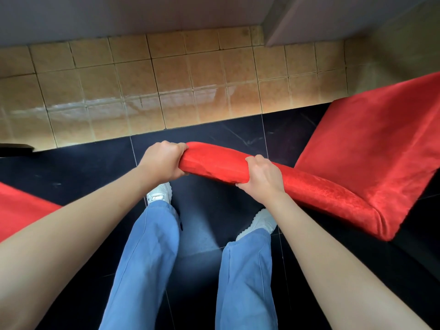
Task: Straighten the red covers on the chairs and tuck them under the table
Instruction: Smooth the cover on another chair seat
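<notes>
A chair in a red velvet cover (371,148) stands to my right, its seat at the right and the top of its backrest (216,165) running across the middle of the view. My left hand (162,160) grips the left end of the backrest top, fingers curled over the fabric. My right hand (262,177) grips the same covered edge a little further right. A second red-covered chair (21,208) shows at the left edge, partly behind my left forearm. No table is in view.
I stand on dark glossy floor tiles (71,172), my legs in blue trousers (152,258) and white shoes below the chair back. Beyond lies a band of tan tiles (147,86) and a grey wall (119,13) with a jutting corner at the upper right.
</notes>
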